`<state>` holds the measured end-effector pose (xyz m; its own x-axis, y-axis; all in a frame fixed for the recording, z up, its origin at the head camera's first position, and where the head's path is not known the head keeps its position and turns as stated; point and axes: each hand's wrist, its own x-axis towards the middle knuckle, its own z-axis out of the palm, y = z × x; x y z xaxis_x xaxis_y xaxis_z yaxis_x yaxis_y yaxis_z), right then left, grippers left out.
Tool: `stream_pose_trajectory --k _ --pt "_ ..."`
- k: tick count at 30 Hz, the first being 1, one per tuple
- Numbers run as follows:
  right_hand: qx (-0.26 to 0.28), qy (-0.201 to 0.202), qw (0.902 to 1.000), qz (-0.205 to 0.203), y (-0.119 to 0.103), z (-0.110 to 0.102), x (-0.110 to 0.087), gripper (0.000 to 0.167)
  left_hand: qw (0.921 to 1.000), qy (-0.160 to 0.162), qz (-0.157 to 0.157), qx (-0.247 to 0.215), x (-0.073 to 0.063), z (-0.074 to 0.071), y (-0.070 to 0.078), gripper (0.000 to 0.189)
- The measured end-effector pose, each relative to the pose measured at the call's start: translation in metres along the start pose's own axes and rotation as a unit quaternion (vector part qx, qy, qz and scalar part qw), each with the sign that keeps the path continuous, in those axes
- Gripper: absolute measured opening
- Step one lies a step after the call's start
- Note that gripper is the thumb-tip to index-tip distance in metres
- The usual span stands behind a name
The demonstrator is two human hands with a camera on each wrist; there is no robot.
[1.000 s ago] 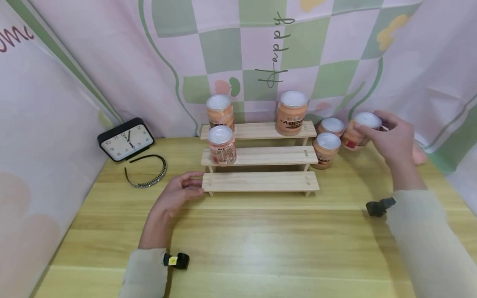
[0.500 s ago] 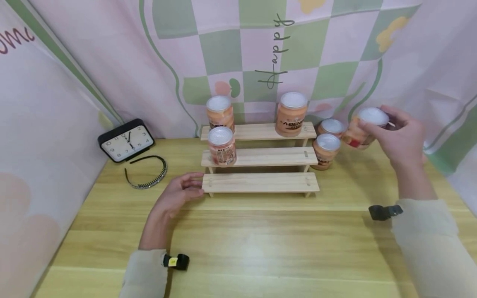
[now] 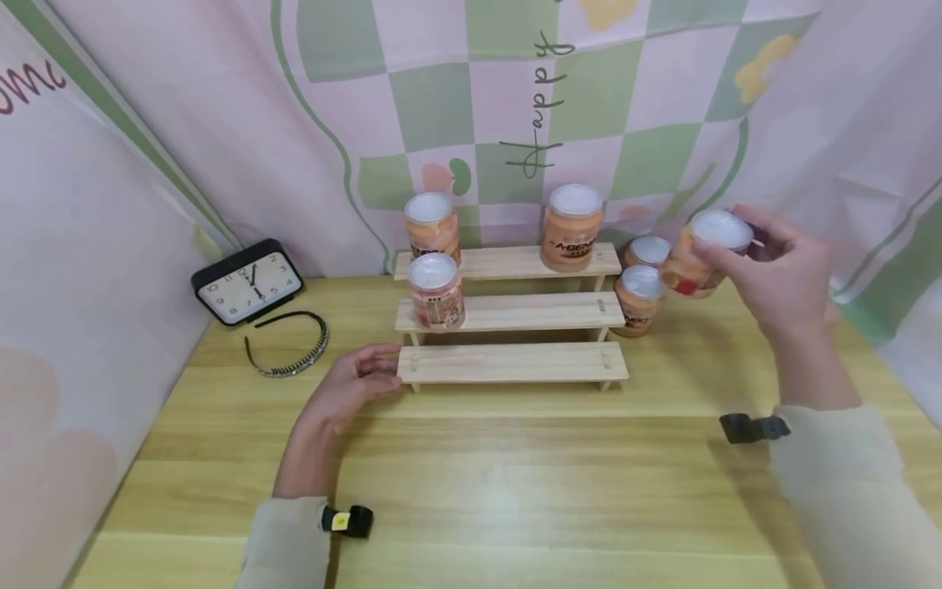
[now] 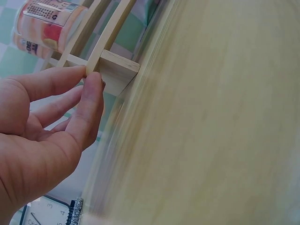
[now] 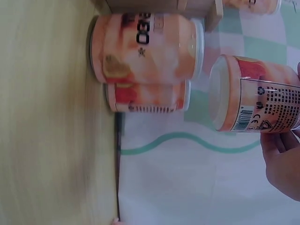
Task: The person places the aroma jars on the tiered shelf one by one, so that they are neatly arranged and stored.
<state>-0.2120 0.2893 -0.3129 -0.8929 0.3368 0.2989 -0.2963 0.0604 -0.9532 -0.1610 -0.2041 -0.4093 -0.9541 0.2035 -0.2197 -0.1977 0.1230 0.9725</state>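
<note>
Gripping a peach-orange cylindrical jar with a silvery-white lid (image 3: 684, 263), my right hand (image 3: 786, 274) has its thumb and fingers curled around the side; the jar is off the table, to the right of the rack. My left hand (image 3: 349, 388) pinches the left end of the lowest shelf of a pale wooden 3-tier rack (image 3: 511, 362).

2 similar jars, a front jar (image 3: 637, 313) and a rear jar (image 3: 642, 257), stand upright on the light wood-grain table (image 3: 508, 491) just beside the rack's right end, between it and the jar I hold. On the top shelf a left jar (image 3: 434, 235) and a right jar (image 3: 572, 237) stand well apart; a pinker jar (image 3: 437, 304) stands at the left of the middle shelf. Beyond my left hand are a black toothed headband (image 3: 322, 337) and a black-framed rectangular clock (image 3: 248, 282). A pink-and-green checked cloth (image 3: 508, 98) hangs behind.

My head view gives the held jar's lid and a red patch; the right wrist view adds its pale base, a barcode (image 5: 243, 117) and small print, and a gap from the 2 standing jars. The left wrist view shows my fingertips (image 4: 92, 80) at the shelf's end and a flat wooden leg (image 4: 115, 77) below it.
</note>
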Motion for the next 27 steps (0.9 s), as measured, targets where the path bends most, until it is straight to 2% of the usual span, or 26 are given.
stream_pose_trajectory --k 8,13,18,22,27 --pt "-0.049 -0.023 0.9985 -0.008 0.000 0.012 -0.013 0.048 1.0000 0.002 -0.002 -0.003 0.000 -0.001 -0.002 0.060" --pt "-0.108 -0.032 0.9936 -0.015 -0.002 0.019 -0.016 0.052 1.0000 0.002 0.000 0.002 0.001 0.000 -0.001 0.059" --pt "-0.137 -0.045 0.9893 -0.019 -0.004 0.026 -0.020 0.055 1.0000 0.003 0.000 0.004 0.002 -0.001 -0.001 0.059" --pt "-0.154 -0.054 0.9864 -0.023 -0.004 0.033 -0.025 0.057 1.0000 0.004 0.000 0.003 0.002 -0.001 -0.001 0.059" --pt "-0.141 -0.064 0.9869 -0.045 -0.001 0.044 -0.031 0.055 1.0000 0.004 -0.001 0.003 0.002 0.000 -0.001 0.058"
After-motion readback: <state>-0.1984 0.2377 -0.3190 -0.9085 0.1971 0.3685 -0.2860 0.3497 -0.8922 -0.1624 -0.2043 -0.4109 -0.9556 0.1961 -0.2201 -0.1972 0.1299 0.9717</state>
